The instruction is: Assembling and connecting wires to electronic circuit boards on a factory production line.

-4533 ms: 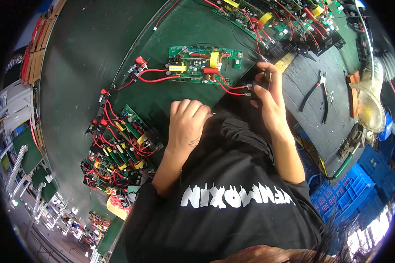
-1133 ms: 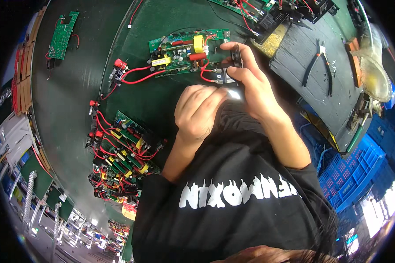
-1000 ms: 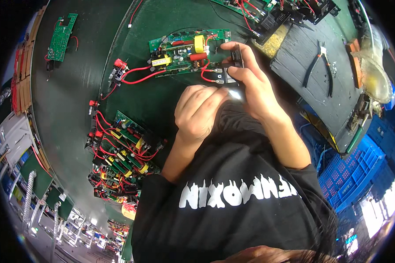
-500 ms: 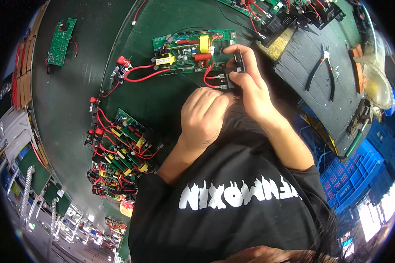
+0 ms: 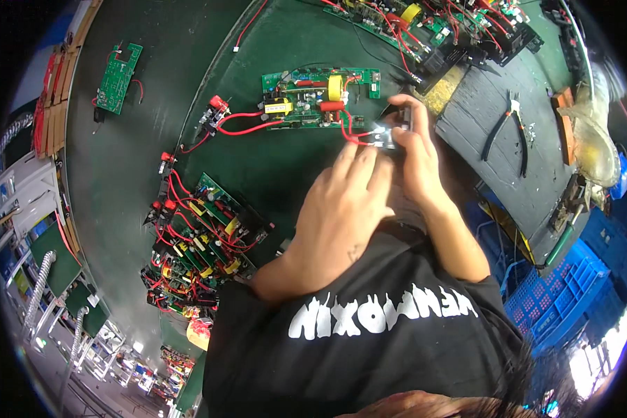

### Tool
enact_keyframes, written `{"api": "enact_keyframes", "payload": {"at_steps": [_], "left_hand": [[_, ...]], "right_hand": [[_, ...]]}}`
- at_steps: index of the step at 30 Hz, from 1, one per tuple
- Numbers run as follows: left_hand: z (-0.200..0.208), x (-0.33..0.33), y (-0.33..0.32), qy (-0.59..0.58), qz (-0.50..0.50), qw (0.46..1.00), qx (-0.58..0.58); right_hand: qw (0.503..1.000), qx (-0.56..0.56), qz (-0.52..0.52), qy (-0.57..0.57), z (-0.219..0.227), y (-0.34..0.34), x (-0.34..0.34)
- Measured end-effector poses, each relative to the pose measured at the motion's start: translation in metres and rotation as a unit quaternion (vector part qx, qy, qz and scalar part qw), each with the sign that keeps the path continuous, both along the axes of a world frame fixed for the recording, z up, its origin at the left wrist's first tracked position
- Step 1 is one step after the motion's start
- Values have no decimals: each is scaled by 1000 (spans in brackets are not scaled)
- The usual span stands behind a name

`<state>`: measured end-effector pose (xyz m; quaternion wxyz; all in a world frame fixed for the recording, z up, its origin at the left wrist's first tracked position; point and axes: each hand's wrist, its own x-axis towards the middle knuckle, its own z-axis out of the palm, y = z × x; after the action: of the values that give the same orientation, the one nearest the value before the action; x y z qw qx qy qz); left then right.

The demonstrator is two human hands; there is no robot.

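My right hand (image 5: 419, 157) is closed around a black plastic part (image 5: 407, 120), thumb on one side and index finger curled over the far end. Shiny metal terminals (image 5: 381, 136) show at the part's left side. Red wires (image 5: 352, 132) run from them to a green circuit board (image 5: 299, 120) lying just beyond. That board carries yellow and red components. My left hand (image 5: 341, 219) is nearer to me, back up, fingers stretched forward and slightly parted. Its fingertips lie just below the terminals and wires; whether they touch is unclear. At the board's left end, thick red wires lead to a small red-and-black connector piece (image 5: 214, 115).
Several wired boards (image 5: 195, 244) are piled at the left near side. A lone green board (image 5: 118, 78) lies far left. More assemblies (image 5: 432, 28) stand at the far right. Black-handled pliers (image 5: 506, 129) rest on a dark board, with a blue crate (image 5: 557, 285) below.
My left hand has opened from a closed grip beside the black part and moved back with its fingers extended. My right hand still holds the part, now turned to expose the metal terminals.
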<state>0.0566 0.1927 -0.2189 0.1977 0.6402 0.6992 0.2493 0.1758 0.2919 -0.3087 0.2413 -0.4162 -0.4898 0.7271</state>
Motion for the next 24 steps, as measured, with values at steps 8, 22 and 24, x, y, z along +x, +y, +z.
{"api": "enact_keyframes", "payload": {"at_steps": [8, 22, 24], "left_hand": [[-31, -74, 91, 202, 9, 973, 107], [3, -52, 17, 9, 38, 998, 53], [3, -37, -1, -1, 13, 997, 82]], "right_hand": [[1000, -11, -2, 22, 0, 8, 7], [991, -113, -33, 65, 3, 11, 3], [990, -123, -37, 55, 8, 10, 1]]}}
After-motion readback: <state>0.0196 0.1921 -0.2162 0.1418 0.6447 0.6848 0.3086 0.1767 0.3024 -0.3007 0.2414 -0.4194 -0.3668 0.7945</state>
